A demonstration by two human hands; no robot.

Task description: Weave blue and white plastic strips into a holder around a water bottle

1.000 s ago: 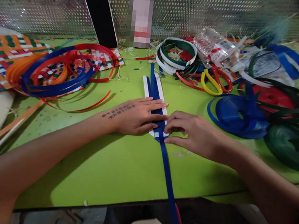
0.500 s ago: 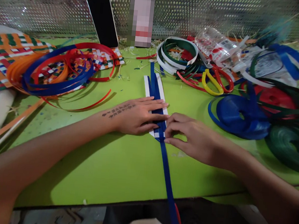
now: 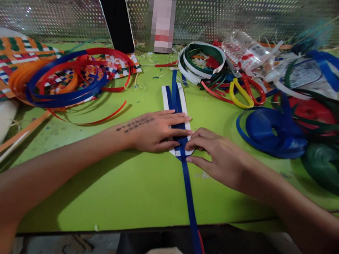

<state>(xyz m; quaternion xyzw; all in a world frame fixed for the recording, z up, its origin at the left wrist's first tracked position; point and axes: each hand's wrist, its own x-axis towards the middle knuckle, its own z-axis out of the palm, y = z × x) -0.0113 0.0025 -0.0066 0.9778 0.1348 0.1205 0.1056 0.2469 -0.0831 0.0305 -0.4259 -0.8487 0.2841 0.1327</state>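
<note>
My left hand [image 3: 154, 131] lies flat with fingers spread over a small bundle of interlaced flat plastic strips. The bundle has a white strip [image 3: 183, 98] on the right side and blue strips [image 3: 175, 91] in the middle, their far ends fanning apart. At its near right edge my right hand [image 3: 207, 148] has its fingers curled, thumb and fingertips around the white strip's edge; their exact contact is partly hidden. From the near end a long blue strip [image 3: 189, 199] runs toward me and hangs over the table edge.
A woven multicoloured piece [image 3: 9, 51] and looped strips [image 3: 64, 103] lie left. Behind stands a phone [image 3: 116, 16]. To the right are scissors with yellow and red handles [image 3: 241, 96], a plastic bottle [image 3: 248, 52], a blue strip roll [image 3: 274, 131] and a green roll [image 3: 330, 166].
My right fingertips have shifted slightly at the bundle's near right edge, where more white strip bulges outward. The left hand stays in place. The far left strip end leans slightly further left.
</note>
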